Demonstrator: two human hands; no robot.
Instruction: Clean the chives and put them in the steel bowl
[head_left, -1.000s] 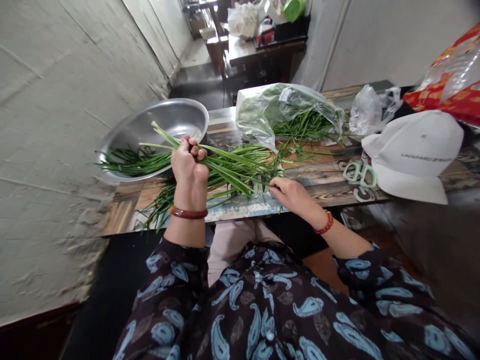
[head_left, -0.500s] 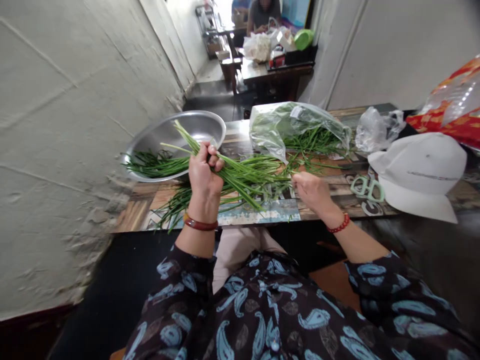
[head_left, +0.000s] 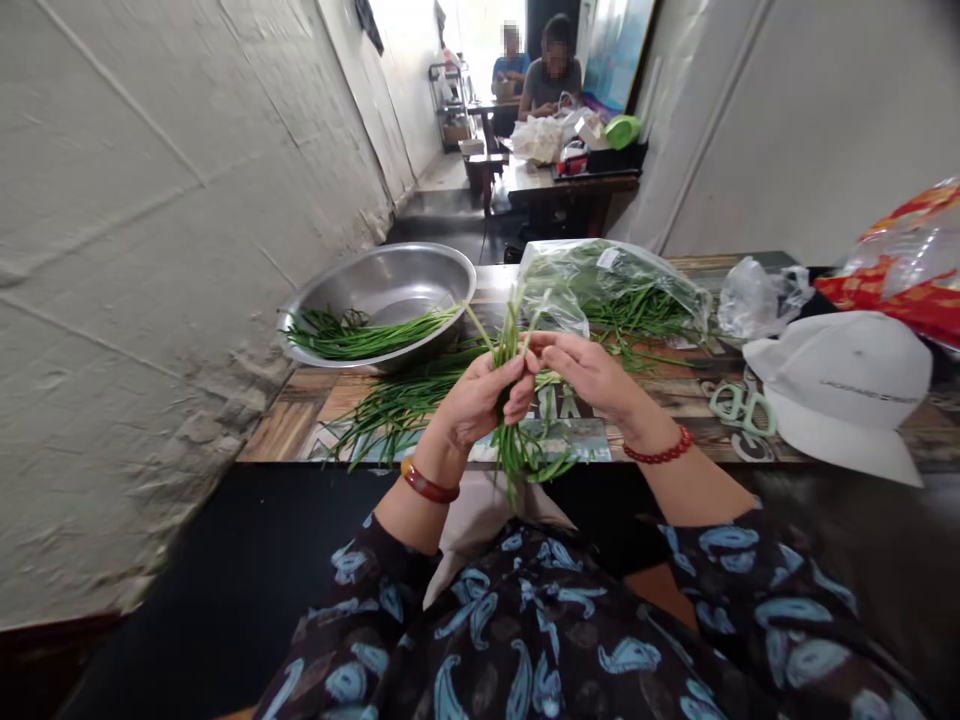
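Observation:
My left hand (head_left: 484, 395) is wrapped round a bunch of long green stalks (head_left: 514, 440), held upright over the table's front edge, pale ends up and green leaves hanging down. My right hand (head_left: 589, 372) is at the upper part of the bunch, its fingers closed around the pale ends; what they pinch is too small to make out. More loose green stalks (head_left: 397, 400) lie on the patterned table (head_left: 281, 420) to the left and behind. A metal basin (head_left: 390, 265) holds a bundle of the same stalks (head_left: 360, 338).
Behind my hands lies a clear plastic bag of greens (head_left: 600, 270). To the right are green-handled scissors (head_left: 742, 408), a white cap (head_left: 847, 375), a crumpled plastic bag (head_left: 757, 298) and a red package (head_left: 900, 290). Two people sit at tables beyond.
My left hand has moved right with the bunch, which has turned from slanting sideways to upright. My right hand has come left to meet it. The view has shifted up.

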